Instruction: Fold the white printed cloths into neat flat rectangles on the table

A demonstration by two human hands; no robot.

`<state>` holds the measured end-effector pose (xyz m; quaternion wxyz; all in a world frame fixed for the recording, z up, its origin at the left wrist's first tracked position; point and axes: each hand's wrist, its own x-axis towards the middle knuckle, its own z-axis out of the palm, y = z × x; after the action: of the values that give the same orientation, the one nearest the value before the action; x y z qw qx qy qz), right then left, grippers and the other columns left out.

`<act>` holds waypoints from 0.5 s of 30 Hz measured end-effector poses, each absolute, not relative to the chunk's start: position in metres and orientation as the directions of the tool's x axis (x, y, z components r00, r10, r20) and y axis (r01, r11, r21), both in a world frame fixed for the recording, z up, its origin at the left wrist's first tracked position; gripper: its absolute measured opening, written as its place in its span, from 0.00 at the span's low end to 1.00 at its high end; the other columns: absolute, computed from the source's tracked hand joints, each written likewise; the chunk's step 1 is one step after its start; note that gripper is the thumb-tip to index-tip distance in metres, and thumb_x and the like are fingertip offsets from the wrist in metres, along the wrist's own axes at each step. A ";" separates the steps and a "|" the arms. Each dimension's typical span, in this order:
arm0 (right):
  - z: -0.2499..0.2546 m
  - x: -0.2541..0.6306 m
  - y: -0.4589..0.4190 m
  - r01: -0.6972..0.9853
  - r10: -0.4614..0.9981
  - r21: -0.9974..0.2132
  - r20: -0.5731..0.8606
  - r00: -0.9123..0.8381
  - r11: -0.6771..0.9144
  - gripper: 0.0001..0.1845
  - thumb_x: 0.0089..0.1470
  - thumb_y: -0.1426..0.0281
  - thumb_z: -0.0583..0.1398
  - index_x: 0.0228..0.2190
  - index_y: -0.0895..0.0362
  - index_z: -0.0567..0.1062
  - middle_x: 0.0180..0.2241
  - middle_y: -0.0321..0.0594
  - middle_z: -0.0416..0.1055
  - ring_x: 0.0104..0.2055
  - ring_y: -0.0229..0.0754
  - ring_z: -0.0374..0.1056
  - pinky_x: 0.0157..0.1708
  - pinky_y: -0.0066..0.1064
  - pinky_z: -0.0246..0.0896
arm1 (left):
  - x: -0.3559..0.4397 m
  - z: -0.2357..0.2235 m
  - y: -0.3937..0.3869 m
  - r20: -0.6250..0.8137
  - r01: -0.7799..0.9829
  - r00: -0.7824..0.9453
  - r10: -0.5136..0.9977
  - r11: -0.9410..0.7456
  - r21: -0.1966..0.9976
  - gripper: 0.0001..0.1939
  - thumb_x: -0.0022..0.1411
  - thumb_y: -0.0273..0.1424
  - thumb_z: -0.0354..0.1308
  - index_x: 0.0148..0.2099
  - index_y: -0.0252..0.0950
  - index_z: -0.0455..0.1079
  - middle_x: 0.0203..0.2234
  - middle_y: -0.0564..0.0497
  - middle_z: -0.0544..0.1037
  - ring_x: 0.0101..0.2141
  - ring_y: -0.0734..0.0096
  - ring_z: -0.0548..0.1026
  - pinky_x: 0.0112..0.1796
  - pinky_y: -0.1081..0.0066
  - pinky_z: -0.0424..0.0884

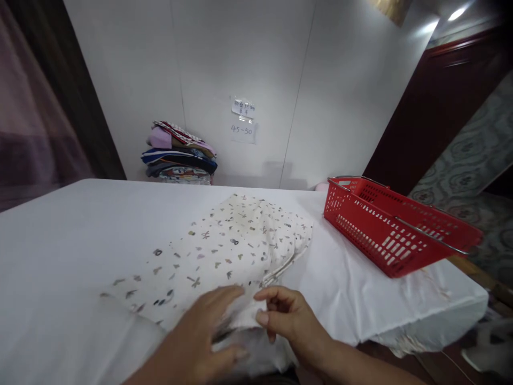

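Observation:
A white garment (224,251) with a small dark print lies spread on the white-covered table (60,240), reaching from the middle toward the near edge. My left hand (200,337) rests on its near end with the fingers stretched out over the cloth. Beside it, my right hand (288,315) has its fingers curled and pinches the near edge of the same garment between thumb and fingertips. Both hands are close together at the table's front edge.
A red plastic basket (393,230) with a metal handle stands on the table's right side. A stack of folded clothes (180,155) sits at the back against the white wall, near a paper note (243,120). The table's right corner (476,305) drops off beside dark furniture.

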<state>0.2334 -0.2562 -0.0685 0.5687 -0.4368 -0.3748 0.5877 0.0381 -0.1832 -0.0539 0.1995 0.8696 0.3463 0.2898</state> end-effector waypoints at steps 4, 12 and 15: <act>-0.062 0.238 -0.259 -0.216 0.995 -0.976 -0.031 0.094 -0.010 0.16 0.38 0.66 0.70 0.34 0.55 0.78 0.18 0.27 0.57 0.22 0.29 0.55 0.22 0.21 0.51 | 0.073 -0.058 -0.214 0.313 0.424 0.680 0.663 -0.704 0.570 0.30 0.46 0.34 0.60 0.53 0.42 0.62 0.44 0.48 0.74 0.41 0.59 0.73 0.37 0.63 0.72; -0.068 0.268 -0.272 -0.115 0.992 -0.993 0.003 -0.123 -0.011 0.24 0.43 0.61 0.66 0.44 0.53 0.75 0.18 0.29 0.64 0.16 0.28 0.56 0.17 0.23 0.50 | 0.069 -0.086 -0.197 0.371 0.267 0.812 0.450 -0.853 0.449 0.09 0.56 0.22 0.47 0.36 0.38 0.65 0.30 0.52 0.72 0.31 0.70 0.70 0.31 0.72 0.65; -0.074 0.324 -0.238 -0.015 0.996 -1.000 0.015 0.083 0.016 0.24 0.43 0.62 0.66 0.44 0.54 0.74 0.19 0.31 0.67 0.19 0.33 0.60 0.18 0.24 0.55 | 0.062 -0.080 -0.200 0.287 0.179 0.898 0.335 -0.871 0.457 0.10 0.56 0.22 0.47 0.36 0.39 0.65 0.31 0.53 0.73 0.32 0.72 0.71 0.31 0.75 0.65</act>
<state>0.3238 -0.2382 -0.0739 0.5282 -0.5126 -0.4787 0.4787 0.0620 -0.2001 -0.0801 0.2149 0.9501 0.1350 0.1815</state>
